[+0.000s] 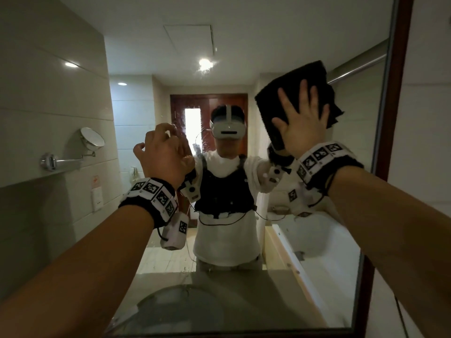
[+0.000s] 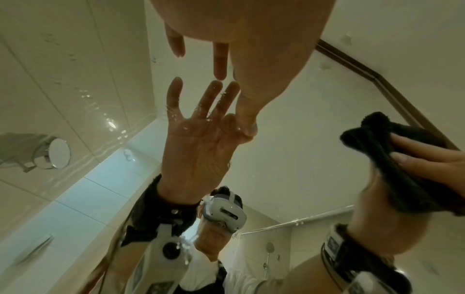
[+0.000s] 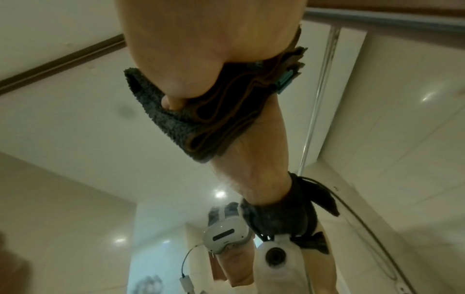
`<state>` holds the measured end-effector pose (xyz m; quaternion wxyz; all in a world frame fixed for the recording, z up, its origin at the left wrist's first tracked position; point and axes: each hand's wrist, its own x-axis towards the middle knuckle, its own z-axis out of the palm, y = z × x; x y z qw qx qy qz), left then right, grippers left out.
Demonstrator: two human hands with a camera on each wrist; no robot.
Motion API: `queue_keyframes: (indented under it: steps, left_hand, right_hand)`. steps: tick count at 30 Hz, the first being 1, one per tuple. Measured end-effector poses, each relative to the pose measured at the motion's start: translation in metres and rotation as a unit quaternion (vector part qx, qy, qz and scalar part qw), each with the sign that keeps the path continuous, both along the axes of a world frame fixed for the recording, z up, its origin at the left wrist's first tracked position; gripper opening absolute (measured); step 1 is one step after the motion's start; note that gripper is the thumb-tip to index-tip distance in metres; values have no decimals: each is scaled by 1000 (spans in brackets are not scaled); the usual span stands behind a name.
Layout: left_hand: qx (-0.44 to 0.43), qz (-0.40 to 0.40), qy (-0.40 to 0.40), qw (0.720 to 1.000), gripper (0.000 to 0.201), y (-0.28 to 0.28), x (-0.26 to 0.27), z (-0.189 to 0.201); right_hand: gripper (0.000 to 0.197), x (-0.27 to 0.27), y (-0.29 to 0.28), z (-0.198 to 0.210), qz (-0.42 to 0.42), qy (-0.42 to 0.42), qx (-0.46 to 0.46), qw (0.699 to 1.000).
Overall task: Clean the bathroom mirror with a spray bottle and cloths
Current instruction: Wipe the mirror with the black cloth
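The bathroom mirror (image 1: 244, 69) fills the head view, with spray droplets (image 1: 201, 140) on the glass near its middle. My right hand (image 1: 302, 123) lies flat with spread fingers on a folded dark cloth (image 1: 292, 79) and presses it against the upper right of the glass. The right wrist view shows the cloth (image 3: 176, 123) folded in layers under my palm (image 3: 201, 49). My left hand (image 1: 166, 152) is raised at centre left and holds nothing. In the left wrist view its fingertips (image 2: 247, 127) touch the wet glass (image 2: 302, 99). No spray bottle is in view.
A round chrome shaving mirror (image 1: 91, 140) on an arm sticks out from the tiled left wall. The mirror's dark wooden frame (image 1: 400, 93) runs down the right side. A basin rim (image 1: 183, 308) shows at the bottom. A person in a headset is reflected.
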<state>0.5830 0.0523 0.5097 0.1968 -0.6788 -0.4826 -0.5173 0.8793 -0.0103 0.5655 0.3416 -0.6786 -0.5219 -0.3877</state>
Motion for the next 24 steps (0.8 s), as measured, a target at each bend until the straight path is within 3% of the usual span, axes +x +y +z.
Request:
queue_keyframes:
  steps: [11, 24]
  left_hand:
    - [8, -8, 4, 1000, 20, 4, -1, -4]
    - [30, -30, 6, 999, 21, 7, -4, -6]
  right_hand:
    - [63, -33, 20, 19, 0, 73, 49, 996]
    - [61, -81, 44, 57, 24, -44, 44, 998]
